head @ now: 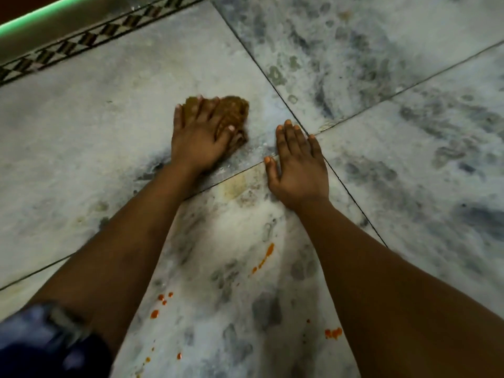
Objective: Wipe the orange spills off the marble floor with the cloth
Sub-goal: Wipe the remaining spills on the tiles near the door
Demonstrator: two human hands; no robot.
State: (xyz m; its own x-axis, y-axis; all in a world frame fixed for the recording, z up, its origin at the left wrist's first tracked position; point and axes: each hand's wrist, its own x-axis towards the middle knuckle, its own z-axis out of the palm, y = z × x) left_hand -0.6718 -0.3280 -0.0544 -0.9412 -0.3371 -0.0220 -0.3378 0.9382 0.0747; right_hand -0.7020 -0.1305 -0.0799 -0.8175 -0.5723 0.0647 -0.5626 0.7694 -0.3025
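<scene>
Left hand (200, 141) presses its straight fingers (203, 110) onto the brown cloth (231, 111); right hand (298, 170) lies flat, released, on the marble floor (81, 110); orange spills (266, 256) nearer the person.

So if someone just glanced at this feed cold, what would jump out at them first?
Probably the left hand pressing a brown cloth flat onto the marble floor near where the tile joints cross, with the right hand spread flat on the floor beside it. Next, the bright orange spills lying nearer the person between the two forearms, not yet wiped: a streak, and scattered drops closer to the left arm.
</scene>
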